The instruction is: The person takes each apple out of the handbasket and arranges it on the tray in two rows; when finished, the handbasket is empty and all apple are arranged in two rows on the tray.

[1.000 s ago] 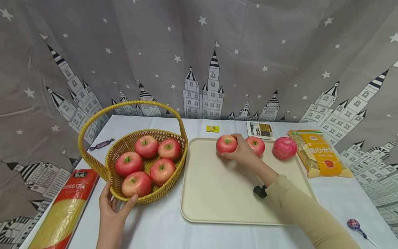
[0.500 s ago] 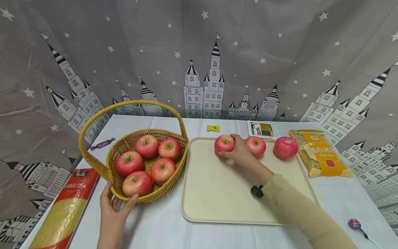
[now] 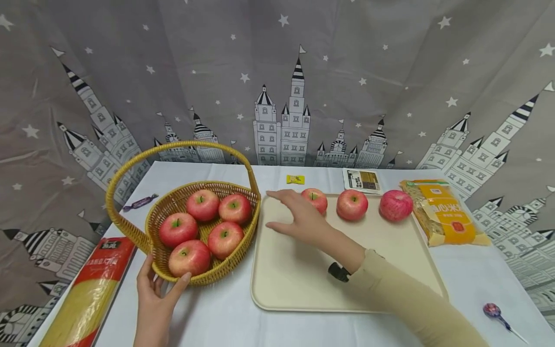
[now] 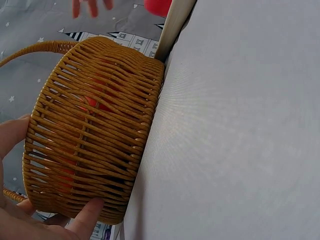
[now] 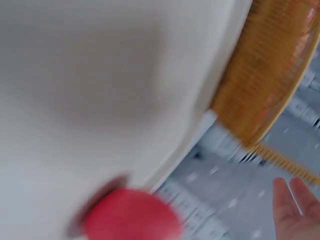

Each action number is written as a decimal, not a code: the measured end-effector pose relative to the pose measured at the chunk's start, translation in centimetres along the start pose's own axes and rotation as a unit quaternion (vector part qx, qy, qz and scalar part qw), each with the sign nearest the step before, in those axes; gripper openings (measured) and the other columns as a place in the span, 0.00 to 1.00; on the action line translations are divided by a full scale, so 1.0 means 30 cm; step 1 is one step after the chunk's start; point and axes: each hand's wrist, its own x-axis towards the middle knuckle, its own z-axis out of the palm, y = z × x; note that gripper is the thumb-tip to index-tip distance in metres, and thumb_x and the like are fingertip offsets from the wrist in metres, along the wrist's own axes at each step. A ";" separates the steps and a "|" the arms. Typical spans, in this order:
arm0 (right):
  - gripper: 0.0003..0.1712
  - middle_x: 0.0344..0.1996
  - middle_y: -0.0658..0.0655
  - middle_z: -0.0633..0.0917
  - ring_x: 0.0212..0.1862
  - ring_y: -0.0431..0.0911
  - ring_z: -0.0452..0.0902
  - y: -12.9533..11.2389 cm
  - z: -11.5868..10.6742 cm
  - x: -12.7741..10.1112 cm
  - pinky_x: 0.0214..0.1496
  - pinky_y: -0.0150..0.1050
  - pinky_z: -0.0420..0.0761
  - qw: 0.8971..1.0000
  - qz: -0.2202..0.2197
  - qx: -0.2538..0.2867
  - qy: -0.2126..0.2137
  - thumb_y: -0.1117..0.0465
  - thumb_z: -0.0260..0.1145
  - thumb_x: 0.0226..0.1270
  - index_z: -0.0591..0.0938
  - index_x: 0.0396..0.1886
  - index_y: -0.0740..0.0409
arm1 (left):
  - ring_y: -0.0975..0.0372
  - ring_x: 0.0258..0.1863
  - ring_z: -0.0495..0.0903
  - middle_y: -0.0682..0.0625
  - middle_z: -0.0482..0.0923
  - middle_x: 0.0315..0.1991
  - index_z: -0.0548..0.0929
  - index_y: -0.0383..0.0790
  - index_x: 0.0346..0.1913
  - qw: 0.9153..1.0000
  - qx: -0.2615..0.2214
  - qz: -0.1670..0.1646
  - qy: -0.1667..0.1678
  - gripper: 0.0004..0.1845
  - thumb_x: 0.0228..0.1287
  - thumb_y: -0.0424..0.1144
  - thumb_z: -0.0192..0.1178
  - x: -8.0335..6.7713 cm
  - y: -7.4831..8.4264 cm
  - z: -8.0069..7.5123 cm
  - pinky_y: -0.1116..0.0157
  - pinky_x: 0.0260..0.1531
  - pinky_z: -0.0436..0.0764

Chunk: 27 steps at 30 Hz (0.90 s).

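My left hand (image 3: pixel 153 306) holds the near left side of a yellow wicker basket (image 3: pixel 246 243), thumb at the rim. The left wrist view shows its fingers against the woven wall (image 4: pixel 95 135). Several red apples (image 3: pixel 225 239) lie inside the basket. My right hand (image 3: pixel 303 219), fingers spread and holding nothing, hovers over the left part of a cream tray (image 3: pixel 303 284). Behind it sits an apple (image 3: pixel 316 196), partly covered by the hand. To the right on the tray are another apple (image 3: pixel 352 205) and a darker pink-red apple (image 3: pixel 396 206).
A red-and-yellow pasta packet (image 3: pixel 91 289) lies left of the basket, with a purple wrapped candy (image 3: pixel 140 202) behind. A yellow candy (image 3: pixel 295 179) and a small sachet (image 3: pixel 362 181) lie beyond the tray. An orange grain bag (image 3: pixel 448 212) and a lollipop (image 3: pixel 492 311) are at right.
My right hand has let go of the leftmost apple on the tray and moved left toward the basket, its fingers spreading. The left hand and basket have stayed in place.
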 end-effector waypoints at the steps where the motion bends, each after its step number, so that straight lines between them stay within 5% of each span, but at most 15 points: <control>1: 0.38 0.60 0.52 0.75 0.60 0.46 0.70 -0.025 0.011 0.012 0.64 0.42 0.70 1.000 -0.013 -0.006 -0.017 0.48 0.71 0.60 0.70 0.69 0.51 | 0.55 0.74 0.42 0.53 0.34 0.77 0.36 0.67 0.75 1.000 0.001 0.000 0.002 0.60 0.53 0.50 0.72 0.010 -0.013 -0.002 0.48 0.70 0.53; 6: 0.38 0.62 0.52 0.73 0.63 0.45 0.67 -0.132 0.070 0.082 0.67 0.39 0.67 0.992 -0.036 -0.044 -0.115 0.44 0.69 0.61 0.70 0.69 0.52 | 0.57 0.74 0.43 0.56 0.35 0.76 0.37 0.69 0.74 1.000 -0.006 0.000 0.008 0.60 0.51 0.51 0.74 0.026 -0.040 -0.003 0.48 0.69 0.55; 13: 0.36 0.58 0.49 0.77 0.54 0.43 0.74 -0.199 0.160 0.164 0.56 0.35 0.75 0.971 -0.051 -0.118 -0.202 0.41 0.67 0.60 0.73 0.66 0.47 | 0.56 0.75 0.40 0.53 0.31 0.77 0.34 0.63 0.76 1.000 -0.011 -0.006 -0.001 0.59 0.56 0.47 0.71 -0.040 0.041 0.012 0.49 0.70 0.51; 20: 0.34 0.50 0.46 0.77 0.46 0.38 0.76 -0.219 0.219 0.210 0.49 0.31 0.76 0.963 -0.034 -0.127 -0.233 0.41 0.72 0.53 0.78 0.59 0.47 | 0.56 0.75 0.39 0.51 0.31 0.77 0.33 0.60 0.76 1.000 -0.016 -0.007 -0.004 0.58 0.59 0.46 0.69 -0.074 0.079 0.021 0.50 0.71 0.49; 27: 0.32 0.52 0.49 0.78 0.48 0.41 0.77 -0.220 0.236 0.222 0.49 0.32 0.77 0.962 -0.039 -0.151 -0.225 0.47 0.71 0.54 0.79 0.59 0.50 | 0.56 0.75 0.40 0.52 0.31 0.77 0.34 0.63 0.76 1.000 -0.011 0.003 -0.003 0.58 0.56 0.48 0.71 -0.034 0.033 0.012 0.50 0.71 0.49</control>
